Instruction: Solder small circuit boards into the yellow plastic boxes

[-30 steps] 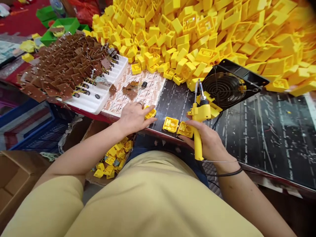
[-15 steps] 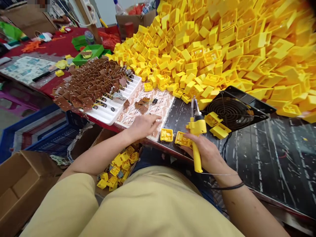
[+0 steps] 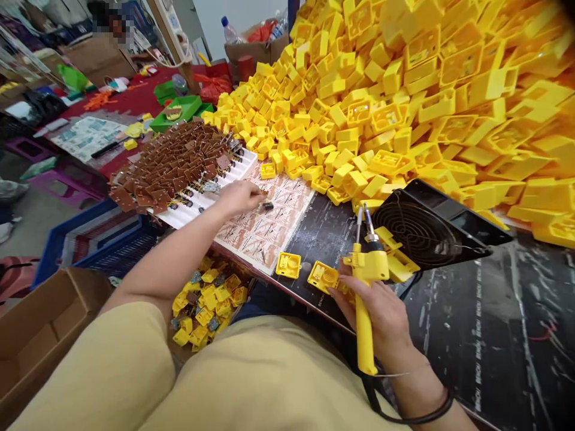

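My right hand (image 3: 381,305) is closed round a yellow soldering gun (image 3: 366,299), whose metal tip points up and away over the black board. My left hand (image 3: 242,197) is closed at the fingertips over the patterned sheet (image 3: 256,239), around something small, partly hidden. A small black coiled part (image 3: 268,206) lies by its fingertips. Two open yellow housings, one at the left (image 3: 288,265) and one nearer the gun (image 3: 322,276), rest along the table's front edge. Brown circuit boards (image 3: 175,158) are heaped on a white ribbed tray (image 3: 240,167) beyond my left hand.
A tall pile of yellow housings (image 3: 350,120) covers the back and right. A black fan (image 3: 435,224) stands right of the gun. Below the table edge are a box of yellow parts (image 3: 211,305), a cardboard box (image 3: 45,323) and a blue crate (image 3: 67,239).
My left hand has moved left and away from me, towards the tray, and the loose brown pieces there are now mostly hidden. The view has shifted; my right hand still holds the gun.
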The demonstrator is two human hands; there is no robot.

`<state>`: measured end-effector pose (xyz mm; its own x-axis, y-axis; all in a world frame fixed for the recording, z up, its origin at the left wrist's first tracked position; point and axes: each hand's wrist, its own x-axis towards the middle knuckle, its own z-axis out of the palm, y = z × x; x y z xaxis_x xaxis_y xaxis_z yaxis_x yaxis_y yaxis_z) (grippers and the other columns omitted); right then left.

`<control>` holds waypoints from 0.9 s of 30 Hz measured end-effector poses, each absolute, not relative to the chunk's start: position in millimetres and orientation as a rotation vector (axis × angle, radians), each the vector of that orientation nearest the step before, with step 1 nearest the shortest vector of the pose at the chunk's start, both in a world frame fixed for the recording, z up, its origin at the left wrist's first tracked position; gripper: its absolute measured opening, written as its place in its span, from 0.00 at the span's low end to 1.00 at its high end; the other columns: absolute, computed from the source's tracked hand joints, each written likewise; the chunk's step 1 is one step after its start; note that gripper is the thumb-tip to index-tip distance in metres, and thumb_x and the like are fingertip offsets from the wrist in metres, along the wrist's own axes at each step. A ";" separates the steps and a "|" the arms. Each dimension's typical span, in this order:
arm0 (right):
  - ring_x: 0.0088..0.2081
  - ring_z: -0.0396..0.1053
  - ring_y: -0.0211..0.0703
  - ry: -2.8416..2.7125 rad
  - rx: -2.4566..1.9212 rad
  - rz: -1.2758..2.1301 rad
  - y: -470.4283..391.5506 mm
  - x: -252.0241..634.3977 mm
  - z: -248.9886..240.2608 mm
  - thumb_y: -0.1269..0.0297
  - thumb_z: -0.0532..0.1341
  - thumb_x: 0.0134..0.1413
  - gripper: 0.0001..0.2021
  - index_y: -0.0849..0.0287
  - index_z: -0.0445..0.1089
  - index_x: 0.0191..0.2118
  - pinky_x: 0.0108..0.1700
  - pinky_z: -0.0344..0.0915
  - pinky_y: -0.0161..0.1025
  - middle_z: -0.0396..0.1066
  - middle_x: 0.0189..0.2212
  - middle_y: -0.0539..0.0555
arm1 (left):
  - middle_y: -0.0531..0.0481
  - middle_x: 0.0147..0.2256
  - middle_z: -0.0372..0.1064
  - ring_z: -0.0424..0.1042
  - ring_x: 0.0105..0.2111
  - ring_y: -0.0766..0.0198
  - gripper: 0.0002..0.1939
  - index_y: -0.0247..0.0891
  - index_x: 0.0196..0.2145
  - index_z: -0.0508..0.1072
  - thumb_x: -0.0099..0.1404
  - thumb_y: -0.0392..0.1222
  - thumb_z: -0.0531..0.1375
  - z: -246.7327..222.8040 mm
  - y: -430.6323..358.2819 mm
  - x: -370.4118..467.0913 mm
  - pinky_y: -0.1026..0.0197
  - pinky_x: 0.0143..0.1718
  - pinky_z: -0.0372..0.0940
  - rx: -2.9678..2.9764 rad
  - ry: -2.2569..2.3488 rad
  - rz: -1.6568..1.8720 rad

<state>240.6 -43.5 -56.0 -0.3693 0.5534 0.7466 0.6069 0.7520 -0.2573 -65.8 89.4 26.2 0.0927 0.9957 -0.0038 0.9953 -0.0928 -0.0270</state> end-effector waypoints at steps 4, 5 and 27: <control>0.31 0.74 0.43 -1.994 -0.900 0.013 -46.2 237.0 -54.3 0.68 0.65 0.58 0.16 0.58 0.65 0.51 0.36 0.70 0.41 0.76 0.35 0.55 | 0.51 0.27 0.77 0.72 0.29 0.62 0.11 0.42 0.32 0.81 0.61 0.46 0.59 72.2 109.2 -64.6 0.64 0.30 0.58 -2.383 -2.052 0.162; 0.32 0.74 0.43 -1.980 -0.903 0.040 -47.0 236.4 -53.3 0.68 0.65 0.59 0.16 0.58 0.65 0.51 0.37 0.70 0.41 0.76 0.35 0.55 | 0.51 0.26 0.77 0.72 0.28 0.63 0.11 0.41 0.31 0.81 0.60 0.45 0.59 80.6 113.4 -63.4 0.64 0.31 0.58 -2.407 -2.030 0.172; 0.34 0.74 0.42 -1.953 -0.975 -0.111 -51.7 237.8 -50.9 0.70 0.65 0.58 0.17 0.54 0.66 0.52 0.37 0.69 0.39 0.75 0.36 0.52 | 0.47 0.32 0.77 0.76 0.34 0.66 0.11 0.31 0.32 0.79 0.64 0.44 0.64 72.1 121.2 -49.1 0.65 0.39 0.70 -2.555 -2.131 -1.500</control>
<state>237.8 -51.7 -50.9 -0.2634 0.5872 0.7654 0.6701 0.6821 -0.2927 -49.1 121.2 72.1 0.0448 0.9659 0.2549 0.5661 -0.2348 0.7902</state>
